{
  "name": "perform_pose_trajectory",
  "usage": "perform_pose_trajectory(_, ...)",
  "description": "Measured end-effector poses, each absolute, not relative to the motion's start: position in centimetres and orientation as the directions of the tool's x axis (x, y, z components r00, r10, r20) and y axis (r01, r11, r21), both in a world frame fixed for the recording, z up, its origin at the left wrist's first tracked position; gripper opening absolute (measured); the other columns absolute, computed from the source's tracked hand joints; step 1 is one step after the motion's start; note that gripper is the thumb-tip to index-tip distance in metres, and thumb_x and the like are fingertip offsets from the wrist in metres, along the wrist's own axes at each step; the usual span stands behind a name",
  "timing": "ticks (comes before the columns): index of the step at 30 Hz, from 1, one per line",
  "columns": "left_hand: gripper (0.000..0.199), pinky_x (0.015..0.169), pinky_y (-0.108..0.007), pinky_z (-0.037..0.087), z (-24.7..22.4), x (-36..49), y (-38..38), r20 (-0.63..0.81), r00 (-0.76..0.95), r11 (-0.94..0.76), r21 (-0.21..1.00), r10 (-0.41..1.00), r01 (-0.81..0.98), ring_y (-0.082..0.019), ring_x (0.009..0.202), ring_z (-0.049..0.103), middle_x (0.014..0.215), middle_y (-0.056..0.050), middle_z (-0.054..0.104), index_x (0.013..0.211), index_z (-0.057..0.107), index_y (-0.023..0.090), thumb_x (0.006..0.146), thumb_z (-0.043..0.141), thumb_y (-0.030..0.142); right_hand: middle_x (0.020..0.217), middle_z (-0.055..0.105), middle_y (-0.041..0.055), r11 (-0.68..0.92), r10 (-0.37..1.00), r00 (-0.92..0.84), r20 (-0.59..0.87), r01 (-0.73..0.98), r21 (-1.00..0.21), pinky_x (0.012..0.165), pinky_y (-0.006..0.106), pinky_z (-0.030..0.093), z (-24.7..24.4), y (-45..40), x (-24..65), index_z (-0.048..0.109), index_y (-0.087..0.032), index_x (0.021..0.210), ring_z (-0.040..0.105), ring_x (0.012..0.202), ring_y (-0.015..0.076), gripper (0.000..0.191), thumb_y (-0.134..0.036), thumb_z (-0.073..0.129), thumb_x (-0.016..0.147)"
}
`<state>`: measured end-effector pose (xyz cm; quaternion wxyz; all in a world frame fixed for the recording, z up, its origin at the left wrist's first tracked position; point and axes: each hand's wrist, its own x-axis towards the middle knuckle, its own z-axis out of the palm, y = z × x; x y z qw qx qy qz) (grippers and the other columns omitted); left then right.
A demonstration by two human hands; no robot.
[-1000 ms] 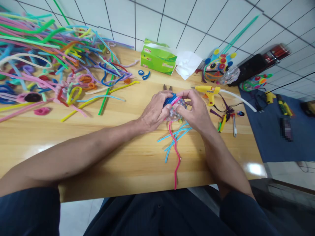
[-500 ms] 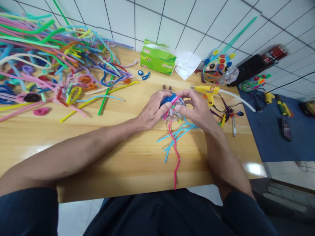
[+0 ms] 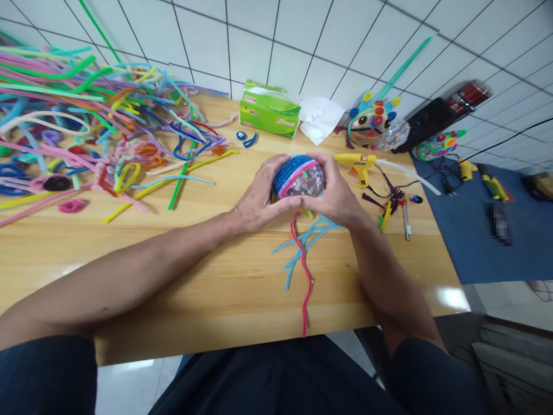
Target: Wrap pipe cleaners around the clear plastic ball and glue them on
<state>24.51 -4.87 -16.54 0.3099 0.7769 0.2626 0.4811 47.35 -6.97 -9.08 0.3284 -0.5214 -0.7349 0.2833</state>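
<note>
Both my hands cup a rounded, partly wrapped craft piece (image 3: 303, 180). Blue, lilac and pink pipe cleaner rows cover its left side, while its right part is clear and shiny. My left hand (image 3: 261, 199) grips its left side, and my right hand (image 3: 334, 190) wraps around the right; the thumbs meet along the near side. Close below the hands, a loose pink pipe cleaner (image 3: 306, 271) trails toward the table edge. Several light-blue pipe cleaners (image 3: 298, 249) lie crossed next to it, partly under my right hand.
A heap of colourful pipe cleaners (image 3: 78, 104) covers the table's left. At the back stand a green tissue pack (image 3: 270, 112) and a decorated craft figure (image 3: 375, 124). To the right lie a yellow glue gun (image 3: 360, 166), its cord, and a utility knife (image 3: 406, 222).
My hands have turned the craft piece so more of its blue-wrapped side shows. My fingers have shifted from pinching its front to cupping both sides, thumbs together.
</note>
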Motion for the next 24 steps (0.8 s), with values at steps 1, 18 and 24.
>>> perform_pose_trajectory(1, 0.106, 0.140, -0.060, 0.037, -16.8, 24.5, -4.7, 0.595, 0.399, -0.683, 0.720, 0.698, 0.123, -0.041, 0.167, 0.044, 0.176, -0.024, 0.045, 0.173, 0.035, 0.023, 0.094, 0.076, 0.081, 0.156, 0.064, 0.0152, 0.265, 0.963, -0.200, 0.181, 0.577, -0.773, 0.126, 0.060, 0.051, -9.2, -7.0, 47.2, 0.055, -0.026, 0.150, 0.064, 0.144, 0.0393, 0.099, -0.057, 0.100, 0.067)
perform_pose_trajectory(18, 0.123, 0.138, -0.063, 0.043, -18.0, 25.0, -4.1, 0.646, 0.322, -0.717, 0.668, 0.692, 0.201, -0.043, 0.167, 0.046, 0.176, -0.026, 0.043, 0.178, 0.022, 0.025, 0.087, 0.086, 0.078, 0.124, 0.081, 0.0068, -0.094, 0.977, -0.179, -0.115, 0.120, -0.988, 0.109, 0.055, 0.064, -9.4, -6.3, 47.3, 0.066, -0.029, 0.120, 0.076, 0.120, 0.0309, 0.061, -0.073, 0.082, 0.082)
perform_pose_trajectory(24, 0.117, 0.134, -0.067, 0.046, -18.3, 25.0, -4.1, 0.601, 0.376, -0.692, 0.700, 0.705, 0.176, -0.046, 0.161, 0.054, 0.173, -0.030, 0.048, 0.175, 0.027, 0.020, 0.087, 0.091, 0.063, 0.133, 0.081, 0.0074, 0.048, 0.995, -0.094, 0.016, 0.341, -0.939, 0.126, 0.059, 0.052, -8.5, -5.7, 49.0, 0.071, -0.027, 0.120, 0.072, 0.134, 0.0319, 0.048, -0.039, 0.083, 0.076)
